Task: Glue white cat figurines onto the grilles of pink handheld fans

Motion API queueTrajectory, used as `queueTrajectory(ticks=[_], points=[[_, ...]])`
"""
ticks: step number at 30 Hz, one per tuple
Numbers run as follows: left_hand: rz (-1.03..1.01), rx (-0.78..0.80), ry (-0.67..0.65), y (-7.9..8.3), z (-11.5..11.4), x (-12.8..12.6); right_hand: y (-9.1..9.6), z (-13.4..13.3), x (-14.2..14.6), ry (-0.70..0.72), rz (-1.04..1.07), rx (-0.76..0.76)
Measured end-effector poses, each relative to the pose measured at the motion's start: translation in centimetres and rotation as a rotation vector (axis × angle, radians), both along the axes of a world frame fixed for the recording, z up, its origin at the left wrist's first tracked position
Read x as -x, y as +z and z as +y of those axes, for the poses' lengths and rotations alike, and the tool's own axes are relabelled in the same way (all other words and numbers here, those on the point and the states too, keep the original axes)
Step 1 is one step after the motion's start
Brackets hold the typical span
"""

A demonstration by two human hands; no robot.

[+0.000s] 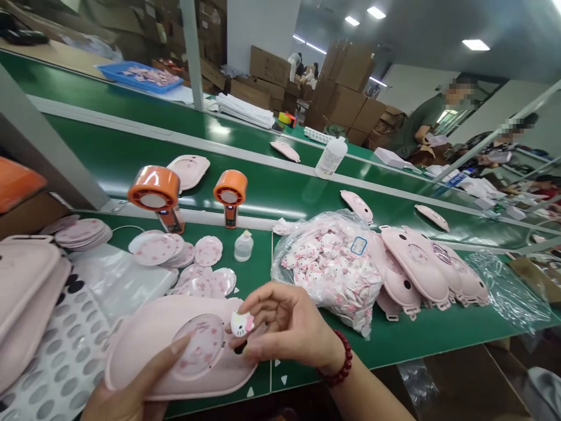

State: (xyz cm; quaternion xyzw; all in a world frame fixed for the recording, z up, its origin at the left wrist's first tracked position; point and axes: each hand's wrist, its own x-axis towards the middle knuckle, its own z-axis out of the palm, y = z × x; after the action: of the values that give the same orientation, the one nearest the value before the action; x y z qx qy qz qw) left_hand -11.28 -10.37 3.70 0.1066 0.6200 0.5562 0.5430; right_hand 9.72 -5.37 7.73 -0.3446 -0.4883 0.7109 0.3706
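Note:
My left hand (131, 389) holds a pink plastic shell (144, 339) from below at the table's near edge, its index finger stretched up onto the round patterned disc (199, 346) set in the shell. My right hand (287, 324) pinches a small white cat-face piece (241, 323) just right of that disc, over the shell. A red bead bracelet (343, 362) circles my right wrist. A clear bag of several cat-face pieces (331, 266) lies just beyond my right hand.
Loose round discs (184, 257) and a small bottle (243, 245) lie behind the shell. Two orange tools (230, 193) stand at the belt edge. Stacked pink shells (421, 269) sit at right, a sticker sheet (61, 351) at left. People work at the far right.

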Motion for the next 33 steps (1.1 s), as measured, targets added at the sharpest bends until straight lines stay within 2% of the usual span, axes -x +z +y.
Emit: queueTrajectory(ticks=[1,3,6,10,13,15,18,22,28,33], points=[[-0.036,0.007,0.019,0.5,0.1,-0.3,0.0,-0.5,0.5,-0.011,-0.023,-0.005],[-0.093,0.017,0.063,1.3,0.2,-0.7,0.2,-1.2,1.3,-0.057,-0.161,-0.111],[-0.123,0.021,0.107,2.2,0.3,-1.0,0.4,-1.9,2.2,-0.122,-0.379,-0.456],[-0.149,-0.005,0.061,2.4,-0.2,-1.0,0.5,-2.0,2.8,-0.137,-0.487,-0.978],[-0.182,-0.042,0.050,2.2,-0.6,-1.0,0.2,-1.6,3.1,-0.169,-0.622,-1.175],[-0.202,-0.048,0.055,2.1,-0.7,-1.0,0.0,-1.5,3.2,-0.178,-0.761,-1.250],[-0.181,-0.031,0.038,2.1,-0.6,-1.2,-0.1,-1.9,3.2,-0.108,-0.928,-1.340],[-0.156,-0.018,0.096,2.2,-0.4,-1.6,-0.2,-2.7,3.3,-0.055,-1.049,-1.371],[-0.101,-0.089,0.146,2.1,-0.5,-1.9,-0.7,-3.1,4.0,-0.124,-1.063,-1.327],[-0.052,-0.067,0.187,2.1,0.0,-2.1,-0.7,-3.0,4.2,-0.127,-1.027,-1.323]])
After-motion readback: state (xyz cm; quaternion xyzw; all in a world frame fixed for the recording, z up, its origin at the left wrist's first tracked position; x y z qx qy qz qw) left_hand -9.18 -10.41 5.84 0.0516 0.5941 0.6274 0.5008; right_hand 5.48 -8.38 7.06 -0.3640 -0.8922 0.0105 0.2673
